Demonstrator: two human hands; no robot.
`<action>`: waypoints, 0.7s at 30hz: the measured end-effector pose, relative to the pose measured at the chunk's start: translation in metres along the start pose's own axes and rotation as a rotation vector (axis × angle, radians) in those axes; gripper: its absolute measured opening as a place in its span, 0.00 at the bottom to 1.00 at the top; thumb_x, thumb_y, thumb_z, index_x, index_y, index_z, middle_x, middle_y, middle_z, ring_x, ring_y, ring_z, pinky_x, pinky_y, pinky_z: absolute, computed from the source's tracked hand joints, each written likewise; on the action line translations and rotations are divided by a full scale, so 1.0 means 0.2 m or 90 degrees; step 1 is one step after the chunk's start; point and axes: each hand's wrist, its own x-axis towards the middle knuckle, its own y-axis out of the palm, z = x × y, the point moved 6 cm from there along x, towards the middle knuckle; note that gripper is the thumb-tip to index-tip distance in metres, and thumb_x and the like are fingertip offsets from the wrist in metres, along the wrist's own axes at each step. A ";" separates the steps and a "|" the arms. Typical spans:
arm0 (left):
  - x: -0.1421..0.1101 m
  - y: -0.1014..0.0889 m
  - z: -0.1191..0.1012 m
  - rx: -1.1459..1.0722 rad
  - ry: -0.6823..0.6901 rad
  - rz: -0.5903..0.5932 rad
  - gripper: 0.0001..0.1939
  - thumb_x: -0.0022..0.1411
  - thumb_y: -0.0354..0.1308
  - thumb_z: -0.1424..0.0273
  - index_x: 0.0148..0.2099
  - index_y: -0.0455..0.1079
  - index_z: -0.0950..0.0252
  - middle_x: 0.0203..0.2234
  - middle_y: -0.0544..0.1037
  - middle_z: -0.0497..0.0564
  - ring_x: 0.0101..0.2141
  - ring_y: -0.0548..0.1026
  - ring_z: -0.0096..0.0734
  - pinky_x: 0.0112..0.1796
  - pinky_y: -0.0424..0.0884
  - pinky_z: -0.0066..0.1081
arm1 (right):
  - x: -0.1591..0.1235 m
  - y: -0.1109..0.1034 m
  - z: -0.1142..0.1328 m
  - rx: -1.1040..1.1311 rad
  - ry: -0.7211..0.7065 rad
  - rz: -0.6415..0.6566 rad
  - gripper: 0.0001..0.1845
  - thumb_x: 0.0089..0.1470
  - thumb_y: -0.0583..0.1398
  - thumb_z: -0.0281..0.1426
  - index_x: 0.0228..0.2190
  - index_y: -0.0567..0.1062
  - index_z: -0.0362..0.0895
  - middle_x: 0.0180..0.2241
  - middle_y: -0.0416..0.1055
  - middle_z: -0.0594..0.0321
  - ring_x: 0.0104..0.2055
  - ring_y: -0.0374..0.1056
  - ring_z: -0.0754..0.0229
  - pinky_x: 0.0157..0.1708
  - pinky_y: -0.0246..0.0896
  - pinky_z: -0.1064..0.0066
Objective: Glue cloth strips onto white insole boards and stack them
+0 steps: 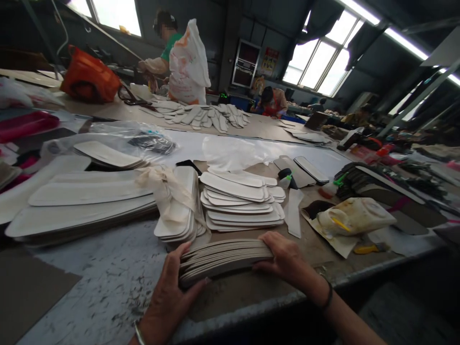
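Between my two hands is a stack of thin, curved grey-white strips (pixel 226 256), stood on edge near the table's front. My left hand (pixel 172 287) wraps round its left end, thumb along the near side. Around the right end closes my right hand (pixel 282 256), fingers on top and thumb at the front. Just behind lies a larger pile of white rounded strips (pixel 240 201). To its left, another stack of strips (pixel 176 223) is tied with a cream cloth band (pixel 168 196).
Long white panels (pixel 89 194) are piled at left. A stained plastic container (pixel 359 215) and a yellow-handled brush (pixel 372 247) lie at right. Farther back stand a white sack (pixel 189 67) and an orange bag (pixel 89 79). Other people work across the room.
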 end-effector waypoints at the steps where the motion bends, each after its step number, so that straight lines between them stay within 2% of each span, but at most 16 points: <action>1: 0.00 -0.01 -0.01 0.003 0.012 -0.017 0.30 0.58 0.58 0.59 0.59 0.53 0.60 0.49 0.70 0.57 0.49 0.73 0.44 0.48 0.73 0.46 | 0.00 0.01 0.02 0.004 -0.001 -0.005 0.25 0.43 0.70 0.41 0.38 0.70 0.41 0.37 0.72 0.55 0.40 0.69 0.49 0.38 0.65 0.61; 5: -0.05 -0.11 0.05 0.023 0.016 -0.093 0.27 0.58 0.57 0.56 0.57 0.58 0.59 0.47 0.70 0.55 0.48 0.72 0.43 0.48 0.73 0.44 | 0.05 0.05 0.16 0.015 -0.067 0.005 0.25 0.42 0.70 0.43 0.36 0.70 0.41 0.33 0.72 0.57 0.35 0.69 0.52 0.33 0.66 0.64; 7: -0.09 -0.16 0.10 0.052 0.046 -0.102 0.25 0.58 0.57 0.54 0.54 0.62 0.58 0.44 0.72 0.53 0.45 0.74 0.43 0.46 0.74 0.43 | 0.07 0.06 0.23 0.007 -0.098 0.027 0.24 0.44 0.69 0.45 0.36 0.71 0.41 0.33 0.72 0.56 0.35 0.69 0.51 0.33 0.66 0.64; 10: -0.12 -0.19 0.14 0.094 0.118 -0.080 0.23 0.56 0.58 0.53 0.50 0.65 0.58 0.42 0.74 0.53 0.43 0.75 0.42 0.45 0.74 0.41 | 0.06 0.05 0.24 0.037 -0.129 0.044 0.32 0.45 0.68 0.47 0.46 0.69 0.42 0.40 0.72 0.52 0.42 0.69 0.49 0.41 0.66 0.59; 12: -0.13 -0.20 0.15 0.087 0.121 -0.070 0.22 0.57 0.58 0.53 0.49 0.65 0.58 0.42 0.75 0.52 0.42 0.76 0.40 0.45 0.75 0.39 | 0.04 0.03 0.20 0.103 -0.121 0.018 0.38 0.46 0.67 0.47 0.54 0.64 0.44 0.47 0.70 0.50 0.48 0.67 0.47 0.49 0.63 0.57; 14: -0.12 -0.19 0.15 0.068 0.096 -0.062 0.21 0.58 0.56 0.53 0.49 0.65 0.58 0.40 0.76 0.51 0.39 0.78 0.37 0.42 0.76 0.34 | -0.01 0.02 0.14 0.194 -0.068 -0.037 0.39 0.47 0.65 0.50 0.55 0.63 0.45 0.50 0.69 0.51 0.52 0.66 0.48 0.52 0.61 0.58; 16: -0.12 -0.17 0.13 0.063 0.075 -0.042 0.22 0.58 0.55 0.52 0.50 0.64 0.58 0.39 0.77 0.49 0.37 0.78 0.35 0.40 0.76 0.32 | -0.05 0.03 0.09 0.303 0.012 -0.108 0.34 0.52 0.59 0.54 0.52 0.67 0.45 0.47 0.71 0.52 0.49 0.68 0.49 0.49 0.63 0.61; 18: -0.12 -0.15 0.11 0.061 0.064 -0.025 0.24 0.59 0.55 0.53 0.53 0.62 0.58 0.42 0.76 0.51 0.39 0.78 0.37 0.42 0.76 0.34 | -0.08 0.07 0.06 0.401 0.105 -0.204 0.27 0.57 0.51 0.54 0.43 0.72 0.45 0.39 0.73 0.55 0.42 0.70 0.52 0.42 0.66 0.64; 21: -0.13 -0.14 0.07 0.064 0.075 -0.020 0.27 0.60 0.55 0.57 0.59 0.57 0.58 0.47 0.73 0.53 0.46 0.75 0.39 0.47 0.73 0.36 | -0.09 0.11 0.05 0.465 0.238 -0.344 0.26 0.62 0.46 0.49 0.28 0.73 0.46 0.27 0.71 0.59 0.31 0.69 0.56 0.32 0.64 0.67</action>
